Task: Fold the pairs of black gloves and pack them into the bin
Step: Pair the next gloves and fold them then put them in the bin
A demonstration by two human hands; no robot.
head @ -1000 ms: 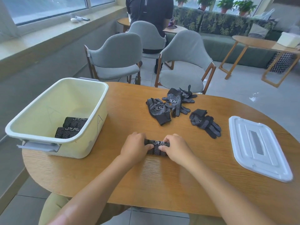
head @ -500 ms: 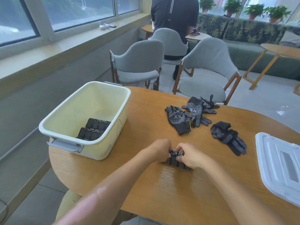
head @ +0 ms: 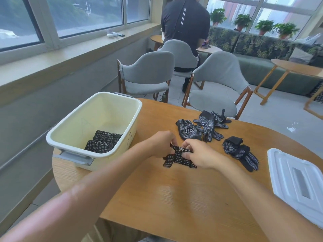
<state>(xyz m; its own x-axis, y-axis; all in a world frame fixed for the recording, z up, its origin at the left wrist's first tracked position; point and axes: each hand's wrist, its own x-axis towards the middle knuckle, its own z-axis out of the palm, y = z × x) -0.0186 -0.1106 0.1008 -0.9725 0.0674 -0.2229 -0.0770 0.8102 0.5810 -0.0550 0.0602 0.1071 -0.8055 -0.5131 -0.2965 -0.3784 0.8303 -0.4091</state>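
A folded pair of black dotted gloves (head: 178, 158) hangs just above the wooden table (head: 174, 198). My left hand (head: 161, 143) pinches its upper left end and my right hand (head: 201, 154) grips its upper right part. The cream bin (head: 122, 130) stands to the left on the table, with two folded glove pairs (head: 103, 141) lying on its bottom. Behind my hands lie loose black gloves (head: 201, 128) in a heap, and one more pair (head: 240, 152) lies to the right.
A white bin lid (head: 297, 180) lies at the table's right edge. Two grey chairs (head: 218, 84) stand beyond the table, and a person in a dark shirt (head: 185, 23) stands behind them. A window sill runs along the left.
My hands have lifted the folded pair off the table and shifted it slightly toward the bin. The camera has turned left and up.
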